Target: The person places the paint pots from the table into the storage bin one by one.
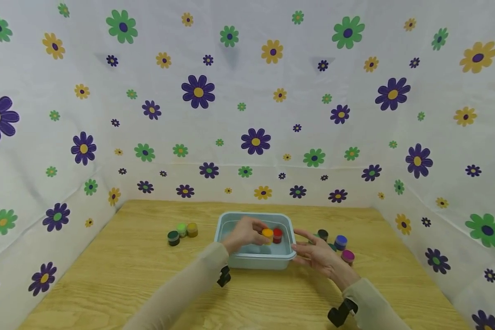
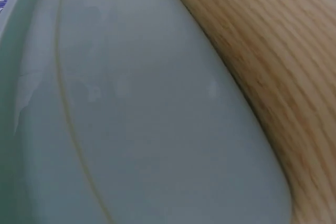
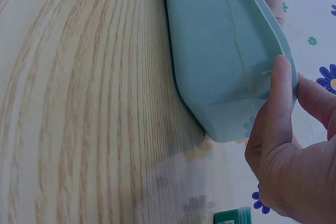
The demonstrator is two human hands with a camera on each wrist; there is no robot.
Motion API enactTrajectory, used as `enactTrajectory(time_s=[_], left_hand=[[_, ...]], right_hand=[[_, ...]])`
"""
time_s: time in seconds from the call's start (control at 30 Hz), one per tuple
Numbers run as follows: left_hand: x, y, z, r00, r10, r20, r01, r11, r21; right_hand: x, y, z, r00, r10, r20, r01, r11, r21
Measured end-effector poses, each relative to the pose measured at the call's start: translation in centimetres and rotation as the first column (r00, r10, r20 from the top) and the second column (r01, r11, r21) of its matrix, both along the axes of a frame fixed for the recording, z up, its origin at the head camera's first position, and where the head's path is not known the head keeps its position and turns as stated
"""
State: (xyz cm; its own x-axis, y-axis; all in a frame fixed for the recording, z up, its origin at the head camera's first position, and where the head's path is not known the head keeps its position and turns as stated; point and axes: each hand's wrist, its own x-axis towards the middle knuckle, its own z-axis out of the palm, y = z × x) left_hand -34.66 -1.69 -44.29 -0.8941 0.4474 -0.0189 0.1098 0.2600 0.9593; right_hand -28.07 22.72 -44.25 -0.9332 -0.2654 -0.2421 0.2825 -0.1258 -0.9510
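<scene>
A pale blue plastic basin stands on the wooden table. Inside it, my left hand holds a small paint jar with an orange lid in its fingertips. Beside that jar sits a red paint jar. At the basin's right end, my right hand grips the rim, with fingers against the outer wall in the right wrist view. The left wrist view shows only the basin's outer side and the table; the left hand is out of that view.
Left of the basin stand a dark green jar, a light green jar and a mustard jar. Near the right hand are a black jar, a blue jar, a magenta jar and partly hidden green ones. Flower-patterned sheeting surrounds the table.
</scene>
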Motion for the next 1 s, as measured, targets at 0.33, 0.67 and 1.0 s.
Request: enactTrajectory(time_s=[0.33, 0.67, 1.0], left_hand=[[0.1, 1.7, -0.2, 0.998, 0.040, -0.045, -0.045, 0.991, -0.122], [0.1, 2.8, -0.4, 0.998, 0.040, -0.048, -0.049, 0.977, -0.209], [0.1, 3.0, -0.7, 0.990, 0.053, -0.130, -0.088, 0.956, -0.279]], right_hand=[[0.1, 0.2, 0.1, 1.000, 0.017, -0.012, -0.017, 1.000, -0.008], [0.1, 0.2, 0.1, 1.000, 0.010, -0.001, -0.010, 1.000, -0.009], [0.1, 0.1, 0.0, 1.000, 0.000, 0.010, 0.000, 1.000, 0.010]])
